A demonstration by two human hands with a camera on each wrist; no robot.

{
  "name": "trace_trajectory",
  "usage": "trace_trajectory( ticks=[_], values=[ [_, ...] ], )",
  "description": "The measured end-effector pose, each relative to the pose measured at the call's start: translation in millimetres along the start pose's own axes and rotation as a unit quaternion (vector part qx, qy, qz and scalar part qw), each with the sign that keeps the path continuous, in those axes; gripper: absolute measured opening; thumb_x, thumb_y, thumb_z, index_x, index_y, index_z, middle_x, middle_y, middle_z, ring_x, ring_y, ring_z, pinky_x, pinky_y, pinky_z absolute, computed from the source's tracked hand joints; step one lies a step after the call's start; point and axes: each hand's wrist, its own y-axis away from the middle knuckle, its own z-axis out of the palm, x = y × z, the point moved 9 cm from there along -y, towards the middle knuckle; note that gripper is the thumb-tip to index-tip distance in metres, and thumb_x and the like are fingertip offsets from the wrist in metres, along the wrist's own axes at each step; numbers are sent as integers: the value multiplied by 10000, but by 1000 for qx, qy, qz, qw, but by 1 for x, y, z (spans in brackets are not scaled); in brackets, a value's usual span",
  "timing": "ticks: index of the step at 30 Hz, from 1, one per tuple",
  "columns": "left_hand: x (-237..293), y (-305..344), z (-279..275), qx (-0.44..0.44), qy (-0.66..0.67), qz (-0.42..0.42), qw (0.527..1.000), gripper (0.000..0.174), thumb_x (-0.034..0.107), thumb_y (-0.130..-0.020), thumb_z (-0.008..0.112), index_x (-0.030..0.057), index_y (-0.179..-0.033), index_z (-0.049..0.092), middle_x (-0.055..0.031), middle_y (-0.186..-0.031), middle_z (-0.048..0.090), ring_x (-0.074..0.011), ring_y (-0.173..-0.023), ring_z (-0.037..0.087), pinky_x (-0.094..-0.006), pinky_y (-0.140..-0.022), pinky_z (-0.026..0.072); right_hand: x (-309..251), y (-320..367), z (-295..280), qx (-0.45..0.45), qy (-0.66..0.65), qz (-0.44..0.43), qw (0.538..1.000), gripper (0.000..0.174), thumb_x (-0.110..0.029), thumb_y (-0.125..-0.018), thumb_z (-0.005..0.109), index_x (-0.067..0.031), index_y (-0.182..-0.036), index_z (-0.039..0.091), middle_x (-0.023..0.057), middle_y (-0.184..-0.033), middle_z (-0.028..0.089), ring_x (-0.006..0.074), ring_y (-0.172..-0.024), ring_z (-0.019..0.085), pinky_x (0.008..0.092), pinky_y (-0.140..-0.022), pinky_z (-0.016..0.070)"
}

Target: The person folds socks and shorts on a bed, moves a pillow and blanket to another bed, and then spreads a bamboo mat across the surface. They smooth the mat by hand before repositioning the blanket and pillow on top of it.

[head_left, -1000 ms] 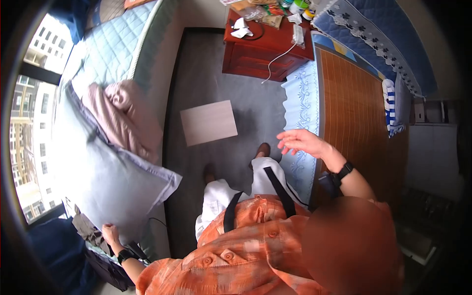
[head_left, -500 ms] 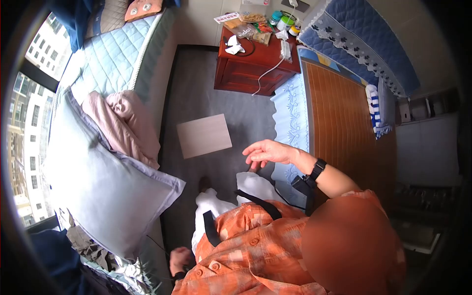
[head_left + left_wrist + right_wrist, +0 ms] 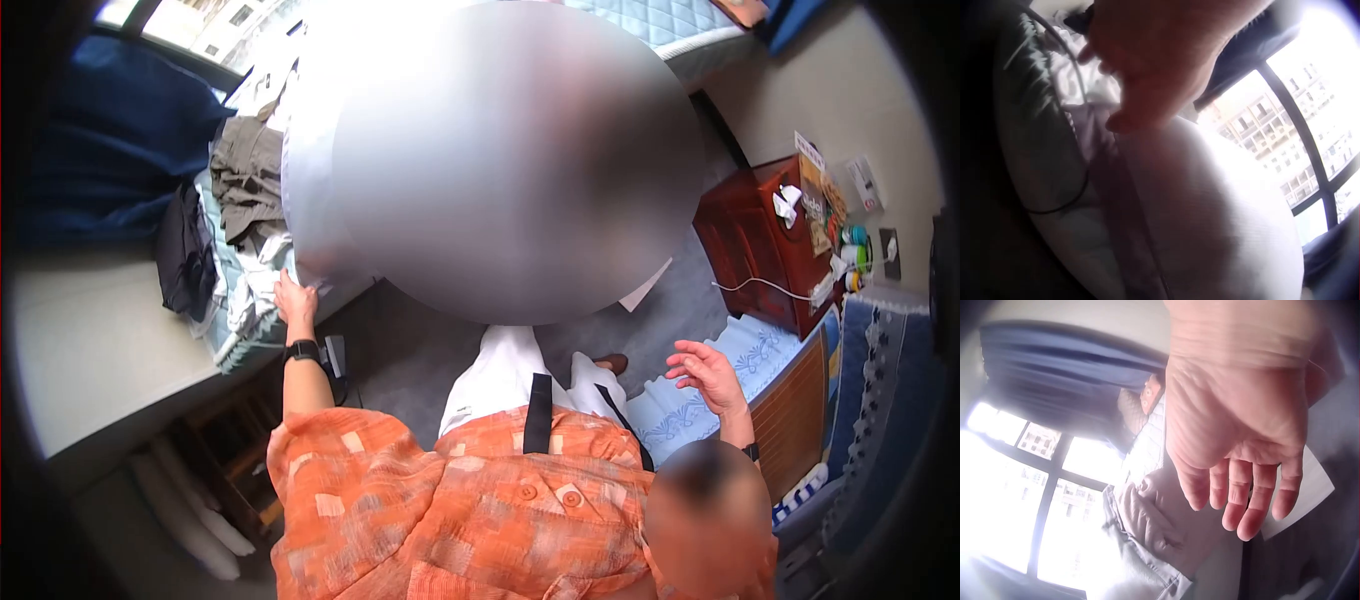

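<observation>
In the head view my left hand (image 3: 295, 300) reaches beside the bed, its fingertips right at the edge of a large pale grey-lilac pillow (image 3: 310, 200). The left wrist view has the thumb tip overlapping the corner of the pillow (image 3: 1185, 194), with a gap between thumb and bent fingers. Most of the pillow lies hidden behind a blurred disc in the head view. My right hand (image 3: 708, 375) hangs in the air, holding nothing, palm and loosely bent fingers showing in the right wrist view. Past it lie a pink folded blanket (image 3: 1154, 512) and the pillow's flanged corner.
Clothes, among them a grey-brown garment (image 3: 248, 175), lie on the bed next to a black bag (image 3: 187, 250). A red-brown cabinet (image 3: 750, 240) holds packets and bottles. A second bed with a brown mat (image 3: 795, 405) stands at right. A flat board (image 3: 645, 285) lies on the floor.
My view has swung left. The left hand came away from the pillow's corner, passed low by my side, and is back at the pillow's edge. The right hand stays raised and unoccupied.
</observation>
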Motion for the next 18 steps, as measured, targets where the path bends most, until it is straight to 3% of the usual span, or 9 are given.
trace_trajectory(
  ticks=[2,3,4,6,9,11,13,14,18],
  values=[
    [-22,-21,37,-118,34,0,992,641,97,-667,645,85,-1245,367,-173,-1076,546,-328,-1026,521,-441,-842,430,-5,-14,12,-11,14,3,1000,303,-162,-868,530,-28,-1137,488,101,-959,604,176,-804,611,243,-638,489],
    [-22,-21,45,-137,71,34,987,546,125,-684,637,32,-1180,430,-169,-886,611,-312,-866,605,-439,-745,471,-8,-21,19,-16,20,9,1000,303,-162,-868,530,-28,-1137,488,101,-959,604,176,-804,611,243,-638,489],
    [-30,-21,49,-140,70,28,987,546,125,-684,637,32,-1180,430,-169,-886,611,-312,-866,605,-439,-745,471,-11,-28,25,-21,29,13,999,308,-162,-866,532,-26,-1139,488,101,-961,603,175,-805,612,242,-637,490],
    [-40,4,84,-345,41,-43,937,447,126,-679,624,-8,-1089,504,-135,-747,604,-257,-665,614,-372,-594,481,-17,-40,33,-19,37,19,999,314,-163,-864,535,-23,-1141,487,101,-964,603,174,-806,612,242,-637,491],
    [-44,37,109,-405,107,-22,908,416,174,-694,584,-16,-1060,531,-62,-602,518,-161,-445,468,-293,-409,346,-27,-48,48,-29,113,20,993,354,-180,-858,535,-15,-1165,475,95,-974,607,156,-809,611,229,-638,488],
    [-19,64,122,-454,181,43,871,467,198,-706,553,-6,-1123,497,-54,-560,495,-143,-433,460,-286,-386,336,-33,-46,49,-33,118,20,992,388,-203,-842,561,-2,-1165,489,88,-993,612,125,-797,606,206,-618,466],
    [13,90,134,-514,131,76,844,536,195,-712,562,-6,-1198,454,-62,-605,519,-134,-469,480,-272,-384,348,-19,-46,35,-45,122,8,991,388,-217,-852,539,-23,-1182,476,81,-1001,615,129,-825,607,220,-646,474],
    [35,101,130,-478,133,75,865,431,159,-730,555,3,-1128,499,-60,-659,539,-130,-508,516,-249,-379,363,-17,-41,32,-45,90,7,995,399,-220,-847,550,-20,-1183,472,86,-1007,606,131,-832,604,220,-652,471],
    [139,166,166,-553,62,177,811,528,150,-699,597,-1,-1190,471,-75,-792,583,-149,-613,580,-253,-456,426,13,-16,-14,-4,25,2,1000,409,-217,-849,551,-9,-1188,458,86,-1014,590,130,-816,596,229,-642,462]
  ],
)
